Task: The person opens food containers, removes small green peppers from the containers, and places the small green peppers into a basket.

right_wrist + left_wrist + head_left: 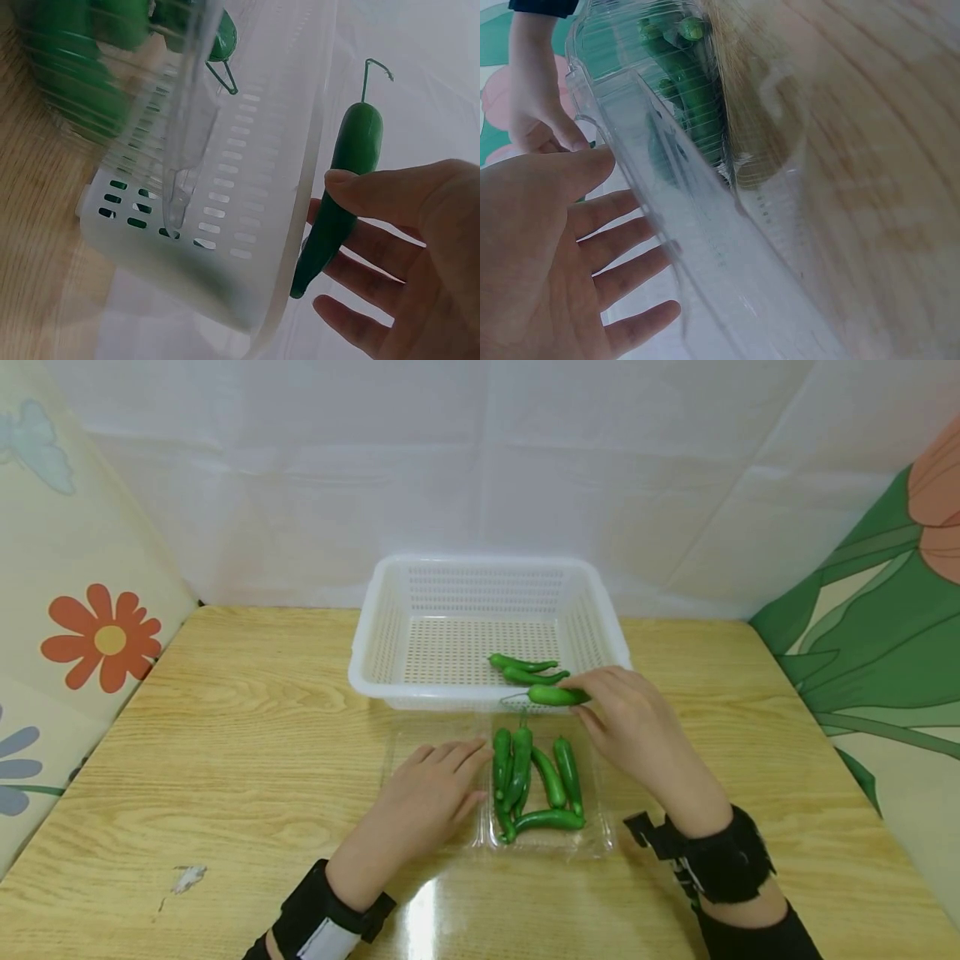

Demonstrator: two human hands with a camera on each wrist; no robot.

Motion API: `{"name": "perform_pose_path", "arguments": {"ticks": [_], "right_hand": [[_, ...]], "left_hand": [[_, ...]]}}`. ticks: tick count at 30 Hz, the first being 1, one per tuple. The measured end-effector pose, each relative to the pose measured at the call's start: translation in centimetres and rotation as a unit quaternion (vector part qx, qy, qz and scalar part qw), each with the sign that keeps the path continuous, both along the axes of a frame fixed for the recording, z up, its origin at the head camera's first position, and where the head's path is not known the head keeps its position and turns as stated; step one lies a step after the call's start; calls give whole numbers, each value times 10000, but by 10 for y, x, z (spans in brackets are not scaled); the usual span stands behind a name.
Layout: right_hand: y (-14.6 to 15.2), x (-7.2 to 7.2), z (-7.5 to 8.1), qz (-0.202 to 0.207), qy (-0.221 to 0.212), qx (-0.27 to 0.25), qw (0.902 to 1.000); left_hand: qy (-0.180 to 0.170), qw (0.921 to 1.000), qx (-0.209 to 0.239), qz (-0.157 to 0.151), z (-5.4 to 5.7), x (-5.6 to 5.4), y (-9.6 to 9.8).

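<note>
My right hand (630, 718) pinches a green chili pepper (553, 696) between thumb and fingers, above the near rim of a white plastic basket (367, 647). A thin green loop sticks out from the stem end of this pepper in the right wrist view. Several green peppers (550, 819) lie in the right half of a clear plastic clamshell box (600, 839) in front of the basket. My left hand (429, 793) rests over the box's other half, its fingers extended along the clear edge (634, 180). Two more peppers (525, 667) lie inside the basket.
The box and basket stand on a wood-grain table (247, 760). A white sheet (300, 485) hangs behind, and flower-printed panels (110, 640) flank both sides. A pale worn patch (189, 878) marks the table at the left front.
</note>
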State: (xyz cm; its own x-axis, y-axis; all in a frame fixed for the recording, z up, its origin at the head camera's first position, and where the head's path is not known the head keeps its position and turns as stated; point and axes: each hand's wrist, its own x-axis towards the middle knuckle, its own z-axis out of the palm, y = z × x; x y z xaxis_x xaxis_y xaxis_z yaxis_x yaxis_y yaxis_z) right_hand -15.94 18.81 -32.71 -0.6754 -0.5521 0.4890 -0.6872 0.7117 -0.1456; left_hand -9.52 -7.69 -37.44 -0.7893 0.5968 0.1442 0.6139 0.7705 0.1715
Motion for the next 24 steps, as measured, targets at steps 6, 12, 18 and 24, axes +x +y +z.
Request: {"name": "perform_pose_path", "arguments": {"ticks": [6,12,18,24], "right_hand": [[1,-2,-1,-157,10,-29,9999],[3,-3,-1,-393,-91,-29,9992],[3,-2,-1,-651,-302,-11,9974],[3,-1,-1,-820,-391,-28,9959]], "left_hand": [[-47,10000,-29,18,0,0,0],[-27,10000,-24,18,0,1,0],[4,10000,-21,-4,-1,0,0],[9,10000,-23,-6,-1,0,0]]}}
